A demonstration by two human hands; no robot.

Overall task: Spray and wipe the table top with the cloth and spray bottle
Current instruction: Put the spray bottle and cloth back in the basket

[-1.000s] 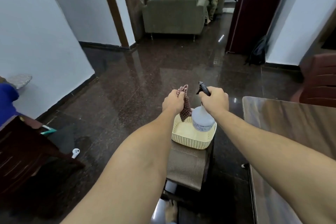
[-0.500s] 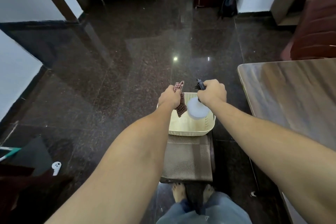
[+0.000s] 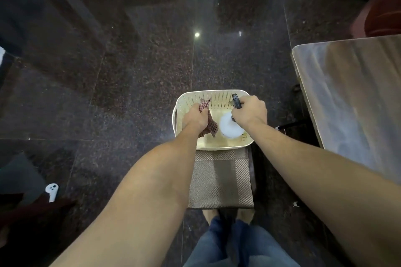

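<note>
A cream perforated basket stands on a brown cushioned stool straight ahead of me. My left hand is shut on a red checked cloth, which hangs down into the basket's left half. My right hand grips the black trigger head of a white spray bottle whose body is inside the basket's right half. The wooden table top lies to the right, apart from both hands.
Dark polished stone floor surrounds the stool. A red chair sits beyond the table at the upper right. Dark wooden furniture and a small white object are on the floor at the lower left. My feet and jeans show below the stool.
My view has tilted down from the room to the floor and stool. Both hands have gone lower, so the cloth and the bottle now sit down inside the basket.
</note>
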